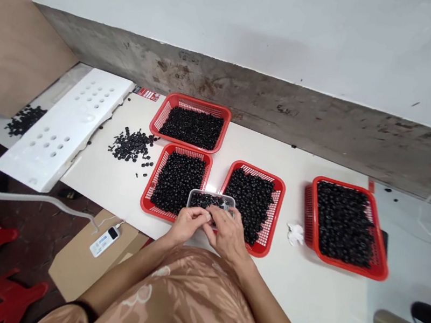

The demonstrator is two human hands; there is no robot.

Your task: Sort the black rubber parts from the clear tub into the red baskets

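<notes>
Working low over red basket (182, 148), left hand (188, 224), right hand (227, 234) half-closed at rim of clear tub (211, 200), hold unclear.

This looks like a small workshop for hand piecework, prob. not a home. There is a long white bench (291, 304) w/ red plastic baskets (193, 100) of many small black parts (132, 145), a white board w/ holes (63, 126), and a rough concrete wall base (212, 79).

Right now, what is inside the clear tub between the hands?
Small black parts fill the clear plastic tub; the left hand and right hand cover its near side, so that part is hidden.
</notes>
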